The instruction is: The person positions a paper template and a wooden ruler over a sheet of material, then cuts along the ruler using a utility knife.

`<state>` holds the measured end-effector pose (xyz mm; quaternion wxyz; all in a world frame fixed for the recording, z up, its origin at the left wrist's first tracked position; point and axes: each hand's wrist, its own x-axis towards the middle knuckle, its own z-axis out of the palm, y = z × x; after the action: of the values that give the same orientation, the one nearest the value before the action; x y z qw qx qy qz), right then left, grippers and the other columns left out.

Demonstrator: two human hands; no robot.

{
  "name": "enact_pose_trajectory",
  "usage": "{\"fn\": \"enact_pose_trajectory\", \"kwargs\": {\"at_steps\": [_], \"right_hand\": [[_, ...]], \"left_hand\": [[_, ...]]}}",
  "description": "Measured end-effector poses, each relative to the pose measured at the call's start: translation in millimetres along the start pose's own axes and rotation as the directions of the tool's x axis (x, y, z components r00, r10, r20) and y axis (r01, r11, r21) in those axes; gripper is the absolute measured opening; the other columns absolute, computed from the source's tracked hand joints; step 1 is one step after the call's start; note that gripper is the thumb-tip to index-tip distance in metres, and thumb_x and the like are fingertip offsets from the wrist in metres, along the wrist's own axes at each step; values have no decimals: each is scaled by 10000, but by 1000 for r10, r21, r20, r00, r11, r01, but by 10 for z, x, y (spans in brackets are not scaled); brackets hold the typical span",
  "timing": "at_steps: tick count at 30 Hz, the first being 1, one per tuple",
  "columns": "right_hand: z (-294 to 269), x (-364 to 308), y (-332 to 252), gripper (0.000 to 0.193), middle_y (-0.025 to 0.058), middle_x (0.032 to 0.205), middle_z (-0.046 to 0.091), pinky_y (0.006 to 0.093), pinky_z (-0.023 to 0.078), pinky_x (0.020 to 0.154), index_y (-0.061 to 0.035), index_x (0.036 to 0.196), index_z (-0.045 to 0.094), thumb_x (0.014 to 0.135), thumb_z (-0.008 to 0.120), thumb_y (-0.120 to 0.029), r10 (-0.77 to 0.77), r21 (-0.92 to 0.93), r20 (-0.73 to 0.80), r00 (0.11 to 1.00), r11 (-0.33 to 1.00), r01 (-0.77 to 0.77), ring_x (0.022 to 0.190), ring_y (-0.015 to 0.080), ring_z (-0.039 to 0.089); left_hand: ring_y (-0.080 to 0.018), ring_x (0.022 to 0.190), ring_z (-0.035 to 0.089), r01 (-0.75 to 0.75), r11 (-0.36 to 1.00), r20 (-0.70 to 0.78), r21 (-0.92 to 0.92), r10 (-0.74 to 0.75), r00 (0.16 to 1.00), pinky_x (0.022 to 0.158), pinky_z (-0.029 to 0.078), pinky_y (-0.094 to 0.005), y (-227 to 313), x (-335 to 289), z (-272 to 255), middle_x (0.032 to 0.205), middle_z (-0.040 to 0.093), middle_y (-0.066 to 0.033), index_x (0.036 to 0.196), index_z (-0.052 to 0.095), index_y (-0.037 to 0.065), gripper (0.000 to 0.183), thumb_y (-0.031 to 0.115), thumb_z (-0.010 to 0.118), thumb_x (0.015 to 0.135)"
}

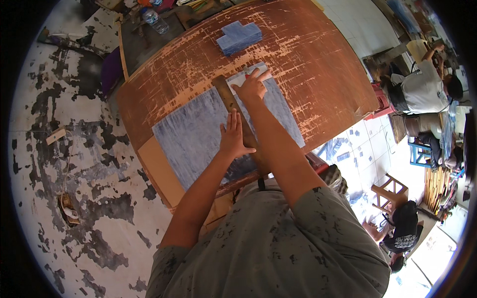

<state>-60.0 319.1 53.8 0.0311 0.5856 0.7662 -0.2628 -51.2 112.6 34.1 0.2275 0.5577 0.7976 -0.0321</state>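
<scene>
The person stands at a worn brown table [308, 54] and leans over a big sheet of blue-grey paper [198, 139]. A long wooden ruler [229, 102] lies across the sheet, running from the person's belly out past both hands.

The left hand [233, 134] lies flat and open on the ruler, fingers together, pressing it down. It grips nothing. The right hand [252, 87] is further out, just past the left one. It rests at the far end of the ruler, with fingers spread over a small white piece [243, 77] that has a bit of red on it. I cannot tell if this hand holds a small tool or only presses down.

Far beyond the right hand sits a stack of cut blue sheets [238, 37]. Way off past the left hand, a clear plastic bottle [155, 21] lies on a darker surface.

What could go wrong? The ruler is long and only held in two spots close together. If the left hand lets up, the near end could swing, and any line along it would come out crooked. The right fingers also sit right at the ruler's edge. If a blade is in use, it could nick them.
</scene>
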Motion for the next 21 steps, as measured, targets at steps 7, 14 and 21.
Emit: {"fn": "enact_pose_trajectory", "kwargs": {"at_steps": [7,14,21], "right_hand": [[-28,-25,24,1299,465,1667,-73,432,627,918,35,1652,191,784,860,-663,-11,71,20,1000,997,9,1091,441,755],[-1,-11,36,1304,472,1663,-87,418,627,901,40,1658,170,796,852,-661,-9,61,14,1000,998,8,1086,423,759],[12,-18,51,1305,474,1662,-94,426,626,883,45,1656,171,797,846,-670,-23,83,0,1000,996,23,1074,440,758]], "left_hand": [[-393,1657,18,9,1000,5,-9,-9,1000,1256,212,-709,5,2,9,1789,-56,-196,1693,13,-34,1610,706,936,601],[-395,1657,4,-12,1000,-18,-25,11,1000,1252,205,-729,-2,10,34,1790,-67,-192,1694,13,-31,1611,730,925,606],[-391,1658,-3,-14,1000,-1,-18,14,1000,1250,204,-734,-2,6,5,1788,-80,-195,1695,-7,-25,1619,742,919,612]]}}
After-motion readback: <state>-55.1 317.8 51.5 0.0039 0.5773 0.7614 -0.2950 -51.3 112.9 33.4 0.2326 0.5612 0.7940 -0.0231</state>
